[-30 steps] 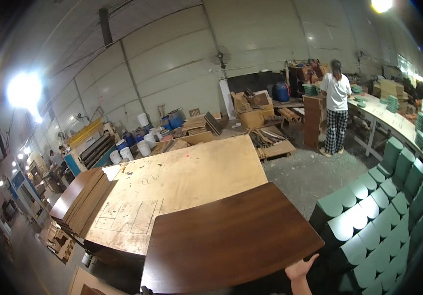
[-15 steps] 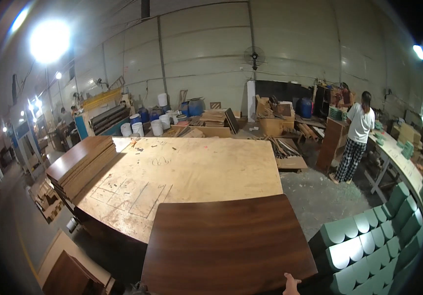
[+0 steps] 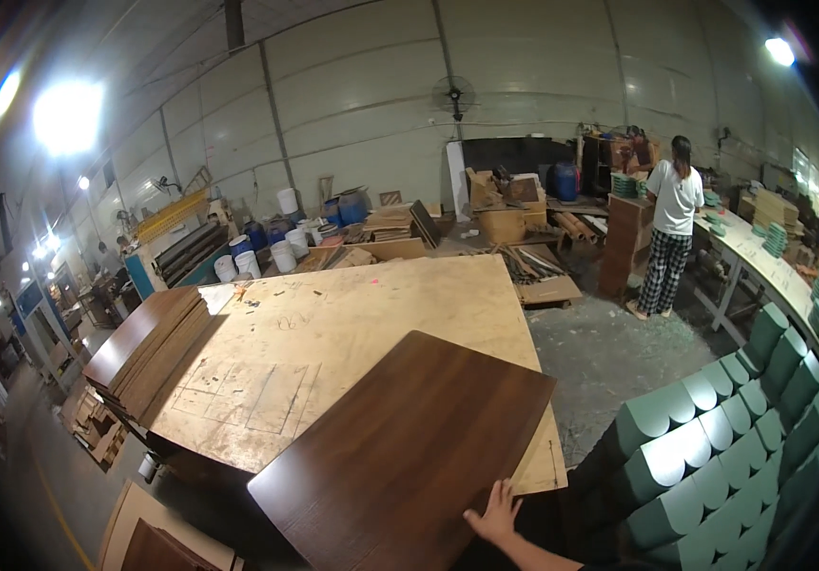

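Observation:
A large dark brown wood panel [image 3: 400,447] lies on a pale plywood worktable [image 3: 333,333], hanging over its near edge. My right hand [image 3: 495,514] rests flat on the panel's near right edge, fingers spread. My left hand is out of the picture.
A stack of dark brown panels [image 3: 148,347] sits at the table's left side. Rows of green foam blocks [image 3: 723,428] stand to the right. A person in a white shirt [image 3: 668,224] works at a long bench [image 3: 771,276] at the back right. Buckets and lumber crowd the far wall.
The view has swung left, and the dark panel now lies turned at an angle across the table. My right hand has come further up onto the panel's edge.

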Demonstrator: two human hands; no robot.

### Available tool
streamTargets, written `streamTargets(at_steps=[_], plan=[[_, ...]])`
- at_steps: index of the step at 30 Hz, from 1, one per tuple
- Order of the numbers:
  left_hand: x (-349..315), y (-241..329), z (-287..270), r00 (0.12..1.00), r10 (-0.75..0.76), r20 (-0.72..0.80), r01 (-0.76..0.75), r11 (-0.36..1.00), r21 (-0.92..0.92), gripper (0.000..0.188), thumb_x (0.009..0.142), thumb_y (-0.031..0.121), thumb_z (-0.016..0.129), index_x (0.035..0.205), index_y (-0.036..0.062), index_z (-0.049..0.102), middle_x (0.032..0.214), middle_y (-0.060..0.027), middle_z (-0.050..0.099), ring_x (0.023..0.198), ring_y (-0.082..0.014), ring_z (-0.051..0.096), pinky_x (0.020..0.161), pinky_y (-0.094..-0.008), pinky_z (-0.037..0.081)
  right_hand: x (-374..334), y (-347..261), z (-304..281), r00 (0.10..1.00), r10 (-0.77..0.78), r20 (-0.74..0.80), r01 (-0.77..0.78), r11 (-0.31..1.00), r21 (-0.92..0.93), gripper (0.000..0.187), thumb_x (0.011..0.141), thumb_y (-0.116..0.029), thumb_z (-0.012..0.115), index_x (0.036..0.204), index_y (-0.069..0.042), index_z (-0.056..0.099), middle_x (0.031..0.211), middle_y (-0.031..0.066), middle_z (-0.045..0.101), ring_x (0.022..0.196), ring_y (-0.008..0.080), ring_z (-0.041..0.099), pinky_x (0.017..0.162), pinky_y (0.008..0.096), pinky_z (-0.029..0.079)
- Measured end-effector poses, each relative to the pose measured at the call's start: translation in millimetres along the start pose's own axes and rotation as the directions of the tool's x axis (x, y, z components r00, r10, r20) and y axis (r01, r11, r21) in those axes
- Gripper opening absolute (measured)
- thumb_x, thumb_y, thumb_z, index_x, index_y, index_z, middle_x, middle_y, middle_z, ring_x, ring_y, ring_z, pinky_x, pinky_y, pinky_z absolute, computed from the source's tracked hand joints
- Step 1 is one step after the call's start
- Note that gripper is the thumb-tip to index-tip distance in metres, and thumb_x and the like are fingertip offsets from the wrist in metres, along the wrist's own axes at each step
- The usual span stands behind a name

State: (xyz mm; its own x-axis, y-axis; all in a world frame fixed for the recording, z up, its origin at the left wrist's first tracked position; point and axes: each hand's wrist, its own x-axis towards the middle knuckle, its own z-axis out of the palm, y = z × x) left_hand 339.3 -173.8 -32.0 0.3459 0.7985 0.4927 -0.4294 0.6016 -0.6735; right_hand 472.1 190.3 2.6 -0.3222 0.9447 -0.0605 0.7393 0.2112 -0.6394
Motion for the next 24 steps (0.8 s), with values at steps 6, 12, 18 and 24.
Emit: streamTargets(at_steps=[6, 12, 18, 24], plan=[[10, 32, -26, 0.544, 0.093, 0.834, 0.497, 0.765, -0.410, 0.037, 0.092, 0.043, 0.048, 0.106, 0.0100, 0.056, 0.069, -0.0071, 0.050, 0.062, -0.0192, 0.050, 0.065, -0.0380, 0.048, -59, -33, 31, 0.992, -0.124, 0.020, 0.118, 0.972, 0.203, 0.099, 0.075, -0.028, 0.069, 0.143, 0.006, 0.005, 0.148, 0.0307, 0.002, 0.138, 0.0459, -0.002, 0.113, 0.0473, 0.010], [-18, 33, -31, 0.300, 0.918, 0.261, 0.954, -0.289, -0.078, 0.037, 0.091, 0.034, 0.051, 0.116, 0.0068, 0.048, 0.097, -0.0163, 0.055, 0.084, -0.0254, 0.056, 0.074, -0.0356, 0.049, -17, -56, 58, 0.989, 0.125, 0.083, -0.141, 0.966, 0.217, 0.105, 0.069, -0.042, 0.069, 0.143, 0.006, 0.011, 0.150, 0.0257, 0.008, 0.141, 0.0359, 0.002, 0.113, 0.0478, 0.005], [45, 45, 52, 0.123, 0.992, -0.032, 0.947, -0.107, 0.301, 0.042, 0.092, 0.022, 0.049, 0.133, 0.0204, 0.045, 0.128, -0.0223, 0.048, 0.109, -0.0338, 0.053, 0.086, -0.0358, 0.048, 12, -81, 56, 0.995, 0.079, -0.067, -0.024, 0.806, 0.591, 0.089, 0.073, -0.019, 0.067, 0.141, 0.007, 0.015, 0.149, 0.0248, 0.012, 0.140, 0.0340, 0.008, 0.114, 0.0419, 0.007], [17, 104, 42, 0.808, 0.438, 0.395, 0.564, -0.769, -0.302, 0.035, 0.090, 0.022, 0.050, 0.124, 0.0195, 0.055, 0.122, -0.0211, 0.054, 0.118, -0.0325, 0.048, 0.092, -0.0377, 0.046, -41, -20, 85, 0.980, -0.084, -0.179, 0.151, 0.903, 0.403, 0.066, 0.084, -0.024, 0.062, 0.134, 0.006, 0.031, 0.125, 0.0242, 0.047, 0.116, 0.0336, 0.047, 0.092, 0.0427, 0.044]])
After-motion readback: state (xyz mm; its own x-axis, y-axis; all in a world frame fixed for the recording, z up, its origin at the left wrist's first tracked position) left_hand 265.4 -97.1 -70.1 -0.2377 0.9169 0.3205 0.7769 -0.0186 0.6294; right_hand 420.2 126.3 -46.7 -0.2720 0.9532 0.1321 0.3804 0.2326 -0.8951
